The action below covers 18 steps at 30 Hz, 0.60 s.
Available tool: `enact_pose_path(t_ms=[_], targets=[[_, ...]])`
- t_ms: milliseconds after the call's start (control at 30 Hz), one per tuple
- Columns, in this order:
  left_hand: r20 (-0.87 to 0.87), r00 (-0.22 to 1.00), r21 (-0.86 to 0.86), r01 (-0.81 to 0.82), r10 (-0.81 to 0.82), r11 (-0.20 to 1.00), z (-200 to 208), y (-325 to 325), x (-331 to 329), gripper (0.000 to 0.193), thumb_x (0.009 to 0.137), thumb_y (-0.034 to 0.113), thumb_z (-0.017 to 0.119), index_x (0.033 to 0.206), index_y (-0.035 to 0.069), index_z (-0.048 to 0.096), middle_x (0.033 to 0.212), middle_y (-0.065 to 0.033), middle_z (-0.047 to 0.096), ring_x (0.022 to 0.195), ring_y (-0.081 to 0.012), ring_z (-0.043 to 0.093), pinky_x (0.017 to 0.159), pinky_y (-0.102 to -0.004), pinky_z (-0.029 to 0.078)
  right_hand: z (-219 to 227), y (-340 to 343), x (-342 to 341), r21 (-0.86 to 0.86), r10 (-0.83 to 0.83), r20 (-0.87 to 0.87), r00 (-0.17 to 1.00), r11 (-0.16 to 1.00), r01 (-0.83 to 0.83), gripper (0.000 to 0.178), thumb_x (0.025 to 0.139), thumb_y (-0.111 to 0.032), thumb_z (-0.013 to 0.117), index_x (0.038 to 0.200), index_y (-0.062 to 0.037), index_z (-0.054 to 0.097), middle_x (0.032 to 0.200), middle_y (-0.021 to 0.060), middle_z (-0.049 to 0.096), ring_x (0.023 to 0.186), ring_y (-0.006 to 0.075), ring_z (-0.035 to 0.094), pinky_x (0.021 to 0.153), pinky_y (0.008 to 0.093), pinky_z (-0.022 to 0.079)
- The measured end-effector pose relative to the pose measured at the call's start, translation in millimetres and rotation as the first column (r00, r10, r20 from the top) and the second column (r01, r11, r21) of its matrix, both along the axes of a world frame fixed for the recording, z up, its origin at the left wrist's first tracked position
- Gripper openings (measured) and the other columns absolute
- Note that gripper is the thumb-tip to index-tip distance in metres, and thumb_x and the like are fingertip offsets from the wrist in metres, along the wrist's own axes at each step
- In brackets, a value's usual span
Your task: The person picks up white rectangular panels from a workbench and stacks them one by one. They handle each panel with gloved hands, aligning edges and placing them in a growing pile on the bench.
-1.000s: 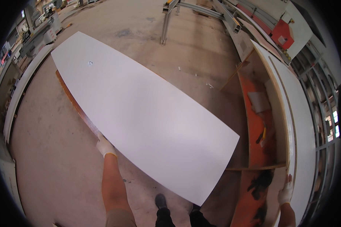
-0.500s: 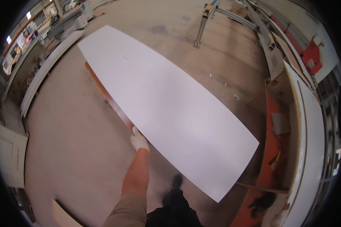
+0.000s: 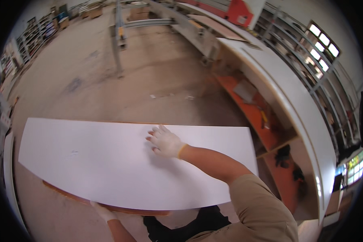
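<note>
A long white panel (image 3: 109, 161) lies across in front of me, with reddish-brown wood (image 3: 145, 211) showing under its near edge. My left hand (image 3: 103, 211), in a pale glove, is closed at that near edge, its fingers partly hidden by the panel. Over the white face, close to the far edge, my right hand (image 3: 165, 142) has its fingers spread and holds nothing. Bare fingertips show on its pale glove. Whether the right palm presses on the surface, I cannot tell.
To the right stands a long white-topped bench (image 3: 288, 94) with orange-red shelves (image 3: 246, 109), holding a yellow-handled tool (image 3: 265, 119) and dark tools (image 3: 283, 156). A metal frame (image 3: 117, 44) rises beyond the panel. White scraps (image 3: 189, 97) lie on the concrete floor. Metal racking (image 3: 310, 76) lines the right wall.
The white panel has swung from a diagonal to lie crosswise and nearer to me. My right hand has come into view over it. The view has turned to the right.
</note>
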<state>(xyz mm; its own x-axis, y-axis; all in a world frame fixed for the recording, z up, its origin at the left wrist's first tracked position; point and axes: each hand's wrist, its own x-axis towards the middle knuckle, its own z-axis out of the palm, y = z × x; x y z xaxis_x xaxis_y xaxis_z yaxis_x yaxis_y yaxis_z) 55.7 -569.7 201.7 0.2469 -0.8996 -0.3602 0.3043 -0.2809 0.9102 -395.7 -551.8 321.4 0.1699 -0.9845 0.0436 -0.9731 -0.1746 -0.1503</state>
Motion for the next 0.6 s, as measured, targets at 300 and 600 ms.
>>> enact_pose_path(t_ms=[300, 600], targets=[[0.343, 0.905, 0.115, -0.308, 0.253, 0.945, -28.7, -65.3, 14.2, 0.071, 0.112, 0.039, 0.056, 0.163, -0.005, 0.035, 0.162, -0.0236, 0.046, 0.135, -0.0367, 0.057, 0.113, -0.0434, 0.050, -50.5, -375.6, 211.2, 0.150, -0.397, 0.021, 0.918, 0.909, 0.390, 0.051, 0.103, -0.039, 0.052, 0.137, -0.0036, 0.065, 0.144, 0.0178, 0.064, 0.138, 0.0311, 0.054, 0.115, 0.0463, 0.041], [0.107, 0.958, 0.412, -0.287, 0.267, 0.865, -30.5, -56.2, 8.7, 0.078, 0.108, 0.048, 0.061, 0.160, -0.006, 0.040, 0.155, -0.0179, 0.053, 0.135, -0.0306, 0.054, 0.116, -0.0423, 0.046, -63.6, -397.1, 228.8, 0.131, -0.521, 0.116, 0.846, 0.852, 0.507, 0.044, 0.099, -0.040, 0.063, 0.117, -0.0010, 0.075, 0.119, 0.0250, 0.075, 0.117, 0.0417, 0.070, 0.103, 0.0498, 0.054]])
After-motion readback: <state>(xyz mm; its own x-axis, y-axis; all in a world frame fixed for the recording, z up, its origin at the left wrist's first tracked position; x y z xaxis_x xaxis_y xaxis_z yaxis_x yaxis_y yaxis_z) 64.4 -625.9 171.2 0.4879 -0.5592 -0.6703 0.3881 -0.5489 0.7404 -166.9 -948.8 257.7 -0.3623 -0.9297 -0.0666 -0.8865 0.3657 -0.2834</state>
